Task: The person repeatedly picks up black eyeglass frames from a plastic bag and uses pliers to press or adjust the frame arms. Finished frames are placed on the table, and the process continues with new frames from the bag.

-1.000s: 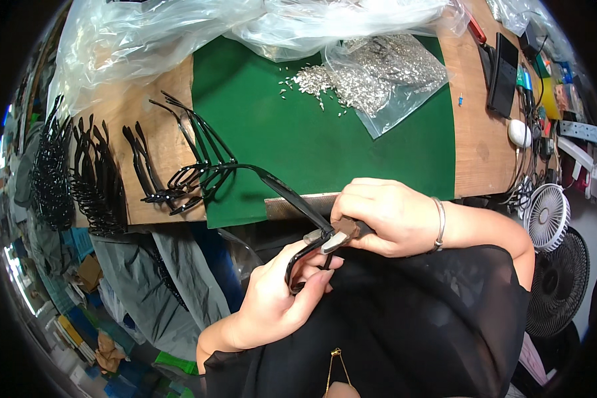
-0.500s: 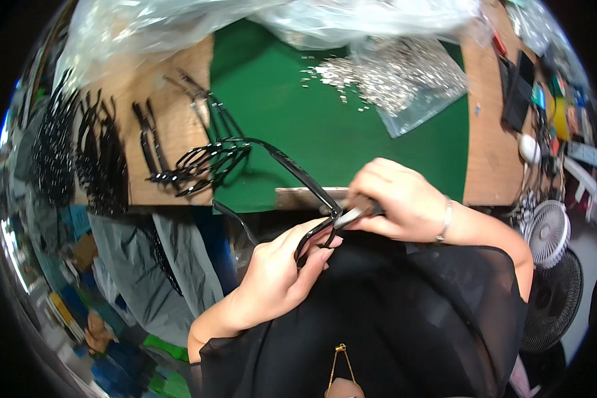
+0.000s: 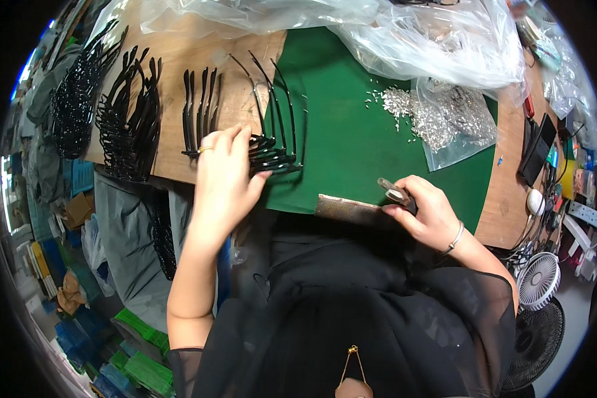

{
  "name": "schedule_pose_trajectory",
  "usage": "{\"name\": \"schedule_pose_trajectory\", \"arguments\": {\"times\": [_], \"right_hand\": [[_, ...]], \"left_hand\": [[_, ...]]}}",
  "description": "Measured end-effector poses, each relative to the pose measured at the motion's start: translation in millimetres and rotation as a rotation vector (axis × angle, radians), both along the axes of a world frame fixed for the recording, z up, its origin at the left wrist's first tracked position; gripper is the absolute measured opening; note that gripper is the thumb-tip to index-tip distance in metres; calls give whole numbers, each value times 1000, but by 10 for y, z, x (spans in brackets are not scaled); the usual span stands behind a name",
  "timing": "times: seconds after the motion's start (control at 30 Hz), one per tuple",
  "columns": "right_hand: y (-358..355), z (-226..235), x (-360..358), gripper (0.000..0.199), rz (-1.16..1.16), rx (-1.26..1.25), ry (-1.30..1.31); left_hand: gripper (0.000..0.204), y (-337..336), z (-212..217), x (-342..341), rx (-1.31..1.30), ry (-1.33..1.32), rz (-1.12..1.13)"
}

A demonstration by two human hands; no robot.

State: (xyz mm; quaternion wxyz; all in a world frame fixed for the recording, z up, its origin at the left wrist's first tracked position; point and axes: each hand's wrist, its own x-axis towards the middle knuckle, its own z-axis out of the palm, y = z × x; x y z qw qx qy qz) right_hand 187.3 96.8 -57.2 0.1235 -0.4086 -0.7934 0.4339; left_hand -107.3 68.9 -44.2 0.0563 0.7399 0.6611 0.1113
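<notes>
At the left of the green mat, my left hand (image 3: 227, 174) reaches over black eyeglass frames, fingers stretched out and thumb apart. Its fingertips and thumb are beside a stack of frames (image 3: 277, 161) whose temples point away from me. Whether it touches them is hard to tell. More frames with upright temples (image 3: 202, 99) lie just left of the fingers, partly covered by the hand. My right hand (image 3: 426, 211) is closed around a pair of pliers (image 3: 397, 192), held above the mat's near edge. The pliers' handles are mostly hidden in the palm.
Bunches of black frames (image 3: 129, 116) line the table's left side. Small silvery metal pieces (image 3: 438, 119) spill from a clear bag (image 3: 461, 149) at the far right of the mat (image 3: 351, 146). Plastic sheeting (image 3: 438, 33) covers the back. A phone (image 3: 537, 149) and fans (image 3: 538, 282) are at right.
My left hand has moved from in front of my body to the frames at left and no longer holds the frame there. My right hand with the pliers has moved away to the right.
</notes>
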Motion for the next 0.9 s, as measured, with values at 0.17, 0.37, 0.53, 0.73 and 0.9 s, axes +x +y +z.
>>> {"name": "schedule_pose_trajectory", "arguments": {"times": [0.17,0.37,0.53,0.73,0.9], "right_hand": [[-63,-9,23,24,22,34,33],[-44,-63,-14,21,-112,-62,31],[-12,-9,-76,23,-8,-102,-16],[-67,14,144,20,-155,-92,58],[57,89,-15,17,-237,-205,185]], "left_hand": [[41,-288,-181,-52,-58,24,-16],[40,-368,-145,-651,253,18,-41],[29,453,164,-1859,525,241,49],[31,806,-44,-2624,133,388,182],[27,530,60,-2549,32,471,180]]}}
